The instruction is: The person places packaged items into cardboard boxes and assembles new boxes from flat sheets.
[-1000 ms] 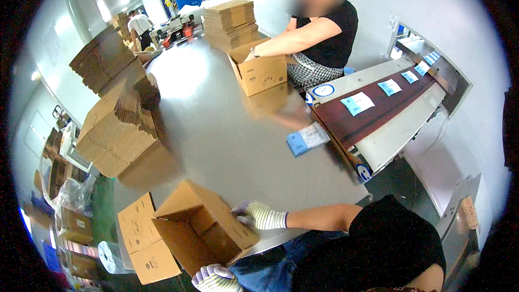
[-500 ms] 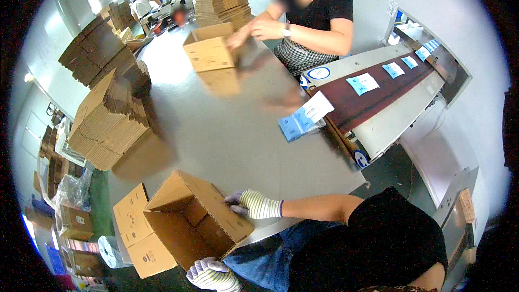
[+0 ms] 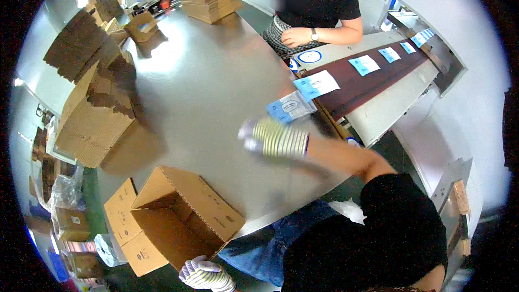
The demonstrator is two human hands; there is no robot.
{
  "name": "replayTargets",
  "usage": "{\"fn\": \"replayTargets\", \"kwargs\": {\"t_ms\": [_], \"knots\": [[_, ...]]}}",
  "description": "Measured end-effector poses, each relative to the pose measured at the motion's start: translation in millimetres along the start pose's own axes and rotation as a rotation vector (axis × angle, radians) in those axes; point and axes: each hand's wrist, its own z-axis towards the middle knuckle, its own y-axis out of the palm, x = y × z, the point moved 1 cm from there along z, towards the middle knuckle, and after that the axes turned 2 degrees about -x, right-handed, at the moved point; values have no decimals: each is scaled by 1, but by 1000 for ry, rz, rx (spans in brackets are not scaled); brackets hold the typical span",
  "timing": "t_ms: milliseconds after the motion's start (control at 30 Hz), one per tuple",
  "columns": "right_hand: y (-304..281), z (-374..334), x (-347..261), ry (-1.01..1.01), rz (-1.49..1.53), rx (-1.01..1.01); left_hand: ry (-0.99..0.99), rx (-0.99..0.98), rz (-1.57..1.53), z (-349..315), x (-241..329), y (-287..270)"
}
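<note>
An open cardboard box (image 3: 219,205) lies tilted at the table's near left edge, its mouth facing the lower left. My left hand (image 3: 204,274), in a striped glove, grips the box's lower edge with bent fingers. Above the grey table, my right hand (image 3: 277,137), gloved alike, is apart from the box; motion blur hides how its fingers are set. Just beyond it, a blue-and-white packet (image 3: 289,108) lies by the conveyor's end. Another packet (image 3: 318,85) overhangs the belt's end above it.
Flat cardboard stacks (image 3: 94,124) line the left side. A conveyor (image 3: 373,84) at right carries several packets. Across the table, a co-worker rests one hand on a carton stack (image 3: 211,0). A small open box (image 3: 143,26) stands farther left.
My right hand has left the box's side and moved up toward the packets. The co-worker's box is now farther away; one of their hands is on the carton stack. Another packet reaches the belt's end.
</note>
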Motion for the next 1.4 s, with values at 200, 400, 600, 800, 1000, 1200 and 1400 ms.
{"fn": "replayTargets", "kwargs": {"t_ms": [200, 400, 600, 800, 1000, 1200, 1400], "knots": [[-93, 18, 157, 324, -444, -706, 36, 11, -20, 3, 1, 5], [-55, 4, 143, 370, -77, -569, 14, -22, 4, -13, -10, 12], [29, 3, 53, 403, 378, -415, -69, -43, 51, -18, -15, 33], [66, -41, -45, -52, -304, -27, -63, -48, 42, -20, -15, 36], [73, -79, -54, -9, 116, -281, -21, 58, -15, -21, -15, 41], [60, -68, -33, -32, -233, -251, -46, -20, 2, -24, -19, 41], [38, 5, 25, 102, -41, -203, -72, -1, 28, -21, -18, 42]]}}
